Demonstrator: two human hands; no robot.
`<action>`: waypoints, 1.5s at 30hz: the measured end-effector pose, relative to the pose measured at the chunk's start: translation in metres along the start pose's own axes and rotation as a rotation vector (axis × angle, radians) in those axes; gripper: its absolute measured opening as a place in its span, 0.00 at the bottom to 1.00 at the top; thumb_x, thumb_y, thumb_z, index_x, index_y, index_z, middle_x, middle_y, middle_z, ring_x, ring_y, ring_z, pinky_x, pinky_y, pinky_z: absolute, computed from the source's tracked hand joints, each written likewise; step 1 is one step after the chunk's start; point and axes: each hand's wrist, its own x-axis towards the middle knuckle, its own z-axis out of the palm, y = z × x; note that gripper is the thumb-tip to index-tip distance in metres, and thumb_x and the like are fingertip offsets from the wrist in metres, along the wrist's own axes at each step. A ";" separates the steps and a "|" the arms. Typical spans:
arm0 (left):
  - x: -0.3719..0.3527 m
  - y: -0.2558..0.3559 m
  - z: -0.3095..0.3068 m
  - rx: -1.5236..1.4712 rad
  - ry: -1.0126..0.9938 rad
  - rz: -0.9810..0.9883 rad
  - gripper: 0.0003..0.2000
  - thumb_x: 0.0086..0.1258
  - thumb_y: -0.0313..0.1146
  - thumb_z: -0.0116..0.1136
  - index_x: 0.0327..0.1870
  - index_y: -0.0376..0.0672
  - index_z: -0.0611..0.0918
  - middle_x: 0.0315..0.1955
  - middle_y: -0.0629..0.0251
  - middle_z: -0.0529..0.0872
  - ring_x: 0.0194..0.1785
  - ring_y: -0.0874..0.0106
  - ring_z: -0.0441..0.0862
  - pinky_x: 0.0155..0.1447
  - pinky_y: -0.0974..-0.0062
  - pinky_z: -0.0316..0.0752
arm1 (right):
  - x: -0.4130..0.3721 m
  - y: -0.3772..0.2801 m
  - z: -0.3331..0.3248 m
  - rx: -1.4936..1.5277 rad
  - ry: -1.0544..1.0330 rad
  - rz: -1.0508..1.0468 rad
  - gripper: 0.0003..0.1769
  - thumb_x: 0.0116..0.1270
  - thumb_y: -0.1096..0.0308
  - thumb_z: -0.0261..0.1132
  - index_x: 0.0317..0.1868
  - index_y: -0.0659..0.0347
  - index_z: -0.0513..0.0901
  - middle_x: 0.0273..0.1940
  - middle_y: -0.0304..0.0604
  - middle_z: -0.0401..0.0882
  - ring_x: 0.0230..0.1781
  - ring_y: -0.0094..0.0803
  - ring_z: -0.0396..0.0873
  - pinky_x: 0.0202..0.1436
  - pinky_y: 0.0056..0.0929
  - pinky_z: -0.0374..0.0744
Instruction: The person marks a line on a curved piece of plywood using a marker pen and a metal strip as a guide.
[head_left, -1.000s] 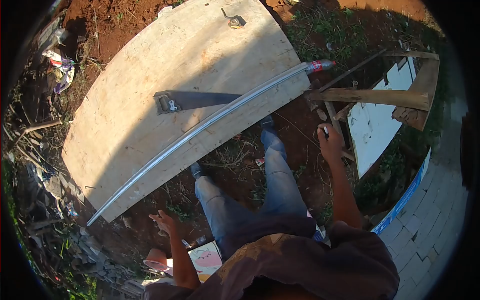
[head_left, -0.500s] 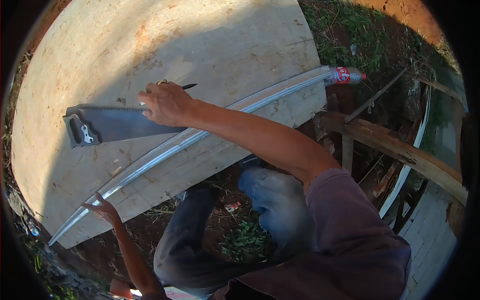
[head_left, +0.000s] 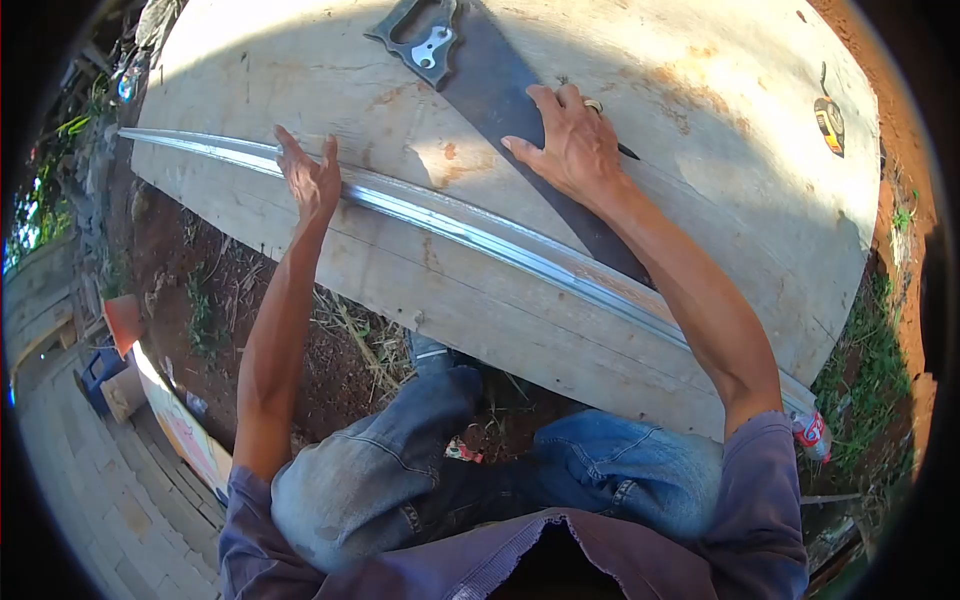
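Observation:
A large plywood sheet (head_left: 700,130) lies on the ground in front of me. Across it runs a long, thin metal strip (head_left: 480,232). My left hand (head_left: 312,180) rests on the strip's left part with its fingers spread. A handsaw (head_left: 490,85) lies on the sheet beyond the strip, its handle (head_left: 420,35) at the top. My right hand (head_left: 572,148) presses down on the saw blade, and a dark pen (head_left: 627,152) pokes out from between its fingers. My knees in jeans are below the sheet's near edge.
A yellow tape measure (head_left: 828,115) lies on the sheet at the far right. A plastic bottle (head_left: 812,435) lies by the strip's right end. Red soil and grass surround the sheet. Grey paving (head_left: 70,470) and an orange object (head_left: 122,320) are at the left.
My view has swung around the sheet. My right hand has stayed on the saw blade with the pen. My left hand has come up from the air onto the metal strip.

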 end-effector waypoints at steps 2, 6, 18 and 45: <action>-0.002 -0.002 0.008 -0.004 0.036 0.021 0.45 0.68 0.46 0.58 0.74 0.28 0.46 0.71 0.36 0.56 0.75 0.47 0.55 0.78 0.53 0.42 | 0.005 -0.015 -0.003 -0.022 -0.049 -0.008 0.37 0.56 0.48 0.70 0.61 0.57 0.70 0.52 0.54 0.70 0.49 0.51 0.78 0.50 0.51 0.75; -0.007 -0.006 0.012 -0.032 0.060 0.030 0.43 0.68 0.43 0.58 0.75 0.31 0.46 0.72 0.38 0.56 0.74 0.42 0.53 0.77 0.52 0.43 | 0.005 -0.024 0.004 -0.098 -0.130 -0.016 0.39 0.53 0.47 0.72 0.61 0.55 0.70 0.54 0.53 0.68 0.52 0.52 0.75 0.50 0.52 0.72; -0.007 -0.013 0.014 0.035 0.059 0.159 0.42 0.58 0.24 0.50 0.73 0.25 0.44 0.69 0.34 0.58 0.73 0.49 0.59 0.79 0.53 0.35 | -0.025 0.001 0.001 -0.154 -0.029 -0.042 0.41 0.48 0.48 0.73 0.62 0.53 0.71 0.56 0.57 0.65 0.54 0.55 0.69 0.52 0.58 0.71; -0.005 -0.019 0.019 0.074 0.016 0.210 0.42 0.57 0.24 0.49 0.73 0.25 0.44 0.67 0.33 0.63 0.71 0.50 0.63 0.78 0.51 0.35 | -0.083 -0.011 -0.041 0.749 -0.016 0.313 0.26 0.75 0.46 0.51 0.45 0.62 0.83 0.32 0.40 0.81 0.31 0.24 0.82 0.33 0.23 0.79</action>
